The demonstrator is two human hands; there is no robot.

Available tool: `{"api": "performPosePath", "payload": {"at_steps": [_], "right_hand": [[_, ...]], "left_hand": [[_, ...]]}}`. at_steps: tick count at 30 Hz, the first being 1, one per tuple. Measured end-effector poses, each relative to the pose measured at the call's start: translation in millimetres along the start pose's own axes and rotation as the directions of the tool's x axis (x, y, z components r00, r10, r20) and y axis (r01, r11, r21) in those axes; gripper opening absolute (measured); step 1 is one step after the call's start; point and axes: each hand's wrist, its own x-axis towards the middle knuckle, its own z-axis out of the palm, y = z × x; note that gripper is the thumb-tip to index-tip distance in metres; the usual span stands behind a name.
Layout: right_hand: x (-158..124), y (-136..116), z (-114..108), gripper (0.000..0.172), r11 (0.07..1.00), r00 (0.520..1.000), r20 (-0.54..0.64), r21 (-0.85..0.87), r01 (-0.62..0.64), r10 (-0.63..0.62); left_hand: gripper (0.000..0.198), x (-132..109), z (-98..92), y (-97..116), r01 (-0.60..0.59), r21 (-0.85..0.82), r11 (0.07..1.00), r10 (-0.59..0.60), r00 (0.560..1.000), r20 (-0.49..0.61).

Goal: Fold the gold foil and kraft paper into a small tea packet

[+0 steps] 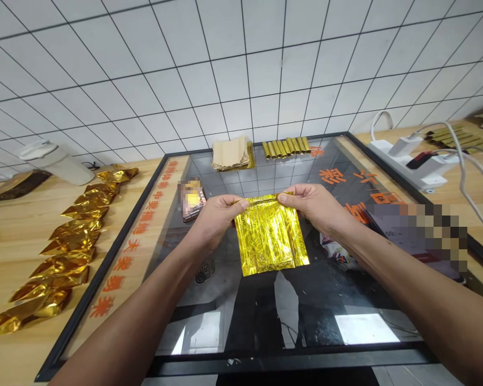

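Observation:
A square sheet of shiny gold foil paper (271, 236) hangs between my two hands above a dark glass tabletop (249, 332). My left hand (217, 217) pinches its upper left corner between thumb and fingers. At the upper right corner, my right hand (306, 201) pinches it the same way. The sheet's top edge looks folded or rolled over, with a narrow dark band along it. Vertical creases and an embossed pattern cover the foil. Both palms are turned away from the camera.
Behind stand a stack of brown paper (230, 153) and a row of gold rolls (286, 147). Folded gold foil pieces (70, 241) line the left, near a white cup (58, 161). A small box (191, 199), a phone-like screen (414, 241) and a power strip (404, 163) lie around.

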Motion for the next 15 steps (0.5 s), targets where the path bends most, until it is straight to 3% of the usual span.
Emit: {"api": "performPosePath", "payload": {"at_steps": [4,10,15], "right_hand": [[0.6,-0.8,-0.9,0.039,1.000,1.000,-0.013,0.001,-0.013,0.013],[0.0,-3.1,-2.1,0.042,0.999,1.000,-0.008,-0.051,0.017,-0.018],[1.6,-3.2,-4.5,0.046,0.999,1.000,-0.009,-0.046,0.010,-0.011]], "left_hand": [[0.044,1.3,0.6,1.0,0.015,-0.029,0.999,-0.017,0.998,-0.059],[0.044,1.5,-1.9,0.0,0.001,-0.013,1.000,-0.001,1.000,0.005],[0.042,2.5,-3.0,-1.0,0.013,-0.015,1.000,-0.014,1.000,-0.025]]}}
